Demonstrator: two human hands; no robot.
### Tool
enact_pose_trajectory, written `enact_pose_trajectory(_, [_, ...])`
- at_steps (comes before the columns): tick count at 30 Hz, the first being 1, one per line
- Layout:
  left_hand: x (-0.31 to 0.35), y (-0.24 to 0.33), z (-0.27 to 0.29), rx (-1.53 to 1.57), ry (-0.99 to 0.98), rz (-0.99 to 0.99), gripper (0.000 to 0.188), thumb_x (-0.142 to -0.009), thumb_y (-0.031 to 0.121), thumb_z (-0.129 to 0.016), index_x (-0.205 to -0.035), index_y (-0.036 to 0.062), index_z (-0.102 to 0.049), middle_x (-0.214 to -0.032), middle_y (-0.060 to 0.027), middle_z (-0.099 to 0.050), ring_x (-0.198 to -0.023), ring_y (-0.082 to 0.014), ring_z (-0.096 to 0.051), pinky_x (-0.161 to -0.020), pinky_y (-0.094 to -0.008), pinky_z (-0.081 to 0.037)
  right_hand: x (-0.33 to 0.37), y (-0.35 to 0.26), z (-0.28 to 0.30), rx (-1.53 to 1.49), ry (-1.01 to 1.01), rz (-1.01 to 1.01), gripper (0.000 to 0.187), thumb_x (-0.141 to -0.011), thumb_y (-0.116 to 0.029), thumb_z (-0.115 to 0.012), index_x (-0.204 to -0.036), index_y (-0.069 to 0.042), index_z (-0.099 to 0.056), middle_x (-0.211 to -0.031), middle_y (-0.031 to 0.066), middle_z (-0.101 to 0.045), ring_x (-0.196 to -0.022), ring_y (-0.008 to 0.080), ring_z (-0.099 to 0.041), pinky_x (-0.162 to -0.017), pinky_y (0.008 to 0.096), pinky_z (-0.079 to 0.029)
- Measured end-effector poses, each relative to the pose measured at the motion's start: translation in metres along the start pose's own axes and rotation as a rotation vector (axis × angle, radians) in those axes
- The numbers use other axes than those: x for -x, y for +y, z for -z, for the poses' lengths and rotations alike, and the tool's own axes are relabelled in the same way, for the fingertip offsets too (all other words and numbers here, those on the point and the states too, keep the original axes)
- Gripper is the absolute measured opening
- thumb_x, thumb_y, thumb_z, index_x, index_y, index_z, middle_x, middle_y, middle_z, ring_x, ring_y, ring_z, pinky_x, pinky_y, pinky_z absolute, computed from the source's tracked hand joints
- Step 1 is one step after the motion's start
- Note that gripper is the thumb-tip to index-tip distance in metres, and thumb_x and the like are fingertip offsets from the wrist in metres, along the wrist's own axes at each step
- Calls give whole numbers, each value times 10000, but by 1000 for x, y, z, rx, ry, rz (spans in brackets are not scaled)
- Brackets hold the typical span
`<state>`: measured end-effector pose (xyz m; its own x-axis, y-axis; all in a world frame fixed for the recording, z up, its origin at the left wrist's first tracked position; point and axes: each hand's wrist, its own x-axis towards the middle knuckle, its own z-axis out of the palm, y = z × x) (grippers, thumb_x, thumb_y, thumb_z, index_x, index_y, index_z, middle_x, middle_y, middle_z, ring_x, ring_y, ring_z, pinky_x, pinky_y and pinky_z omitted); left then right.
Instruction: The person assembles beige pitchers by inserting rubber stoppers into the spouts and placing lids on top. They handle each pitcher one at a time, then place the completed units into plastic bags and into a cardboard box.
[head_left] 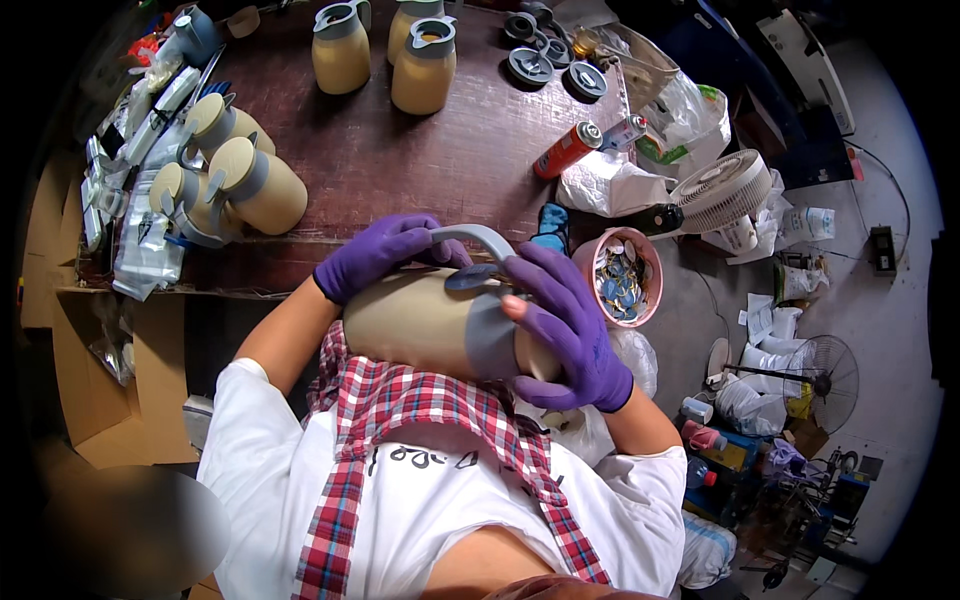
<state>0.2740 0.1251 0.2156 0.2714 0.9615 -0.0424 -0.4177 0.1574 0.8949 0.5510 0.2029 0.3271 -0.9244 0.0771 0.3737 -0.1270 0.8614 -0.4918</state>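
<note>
A beige thermos jug [410, 318] with a grey collar and grey handle lies on its side against my apron, at the table's near edge. My left hand [385, 255], in a purple glove, is closed over its upper side by the base, with fingers near the handle's end. Around the lid end wraps my right hand [572, 330], also gloved in purple, with one bare fingertip poking out. The handle [480, 240] arches up between the hands. Parts of the lid and collar are hidden by my right fingers.
More beige jugs [262, 190] with lids stand at the table's left; lidless jugs [423, 68] stand at the back. Dark grey lid parts [530, 67], spray cans [567, 150] and a small fan [722, 190] are to the right. A pink bucket [655, 290] holds small pieces.
</note>
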Motion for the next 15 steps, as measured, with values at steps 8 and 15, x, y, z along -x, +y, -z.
enact_pose_trajectory(8, [-7,31,-56,-1312,-28,-571,387,-718,211,-858,-1021,98,-647,-1072,-43,-698,-1122,-251,-657,-1113,-457,-397,109,117,-112,-814,458,-1037,660,-1092,-448,-326,-1537,37,-276,-1554,171,-357,-1453,241,-318,-1199,342,-223])
enact_pose_trajectory(15, [15,25,-35,-532,157,-98,298,-908,220,-701,-1118,12,-661,-1072,-55,-705,-1027,-142,-627,-949,-315,-476,32,27,-45,-742,492,-735,624,-1050,-242,-483,-1570,-1,-237,-1611,148,-310,-1481,287,-318,-1207,391,-234])
